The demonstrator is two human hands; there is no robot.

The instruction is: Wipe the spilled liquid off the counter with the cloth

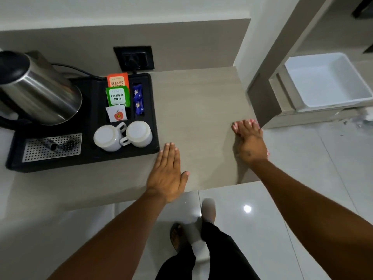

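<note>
Right hand (249, 141) flat atop pink cloth (250, 122) at counter (193, 110) edge; left hand (168, 174) open, apart.

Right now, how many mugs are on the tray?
2, both upside down at the tray's front right corner: one mug on the left, the other mug touching it on the right. The kettle could hide more behind it.

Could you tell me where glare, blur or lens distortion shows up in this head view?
Head view: a bright glare spot sits on the glossy floor tiles; the kettle bulges and leans from wide-angle distortion at the left edge; the right hand is slightly motion-blurred at its fingertips, while the left hand looks sharper; lighting is soft, with a faint shadow beside the right hand on the counter.
</note>
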